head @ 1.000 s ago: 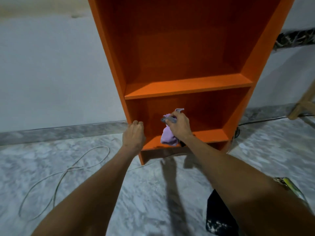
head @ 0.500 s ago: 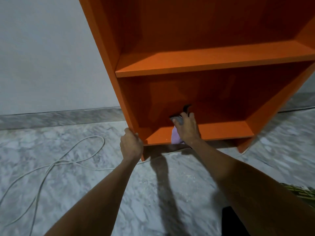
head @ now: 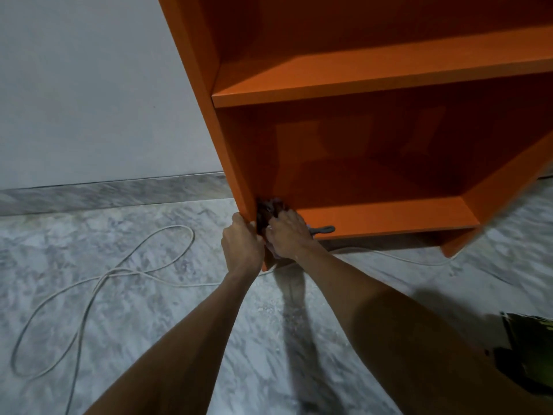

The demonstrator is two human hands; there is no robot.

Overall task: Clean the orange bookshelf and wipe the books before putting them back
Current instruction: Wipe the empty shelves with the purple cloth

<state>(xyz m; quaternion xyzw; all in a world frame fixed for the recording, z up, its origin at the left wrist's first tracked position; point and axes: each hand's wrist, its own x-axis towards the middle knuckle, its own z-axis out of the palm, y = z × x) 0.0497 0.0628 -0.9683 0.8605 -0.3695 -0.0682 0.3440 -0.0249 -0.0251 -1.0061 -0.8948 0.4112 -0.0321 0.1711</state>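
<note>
The orange bookshelf [head: 374,85] stands on the marble floor with bare shelves in view; no books show. My left hand [head: 242,247] grips the front edge of its left side panel near the bottom. My right hand [head: 287,235] holds a purple cloth [head: 273,205] pressed into the front left corner of the bottom shelf [head: 389,217]. The cloth is mostly hidden by the hand and in shadow. A small dark grey handle-like piece [head: 324,229] sticks out to the right from under my right hand.
A white cable [head: 98,283] loops over the marble floor at the left and runs under the shelf. A grey wall [head: 89,85] with a marble skirting stands behind. A green patterned item [head: 526,351] lies at the lower right.
My right hand has slid the cloth leftward along the bottom shelf into the left corner, beside my left hand. The view has moved closer and to the left.
</note>
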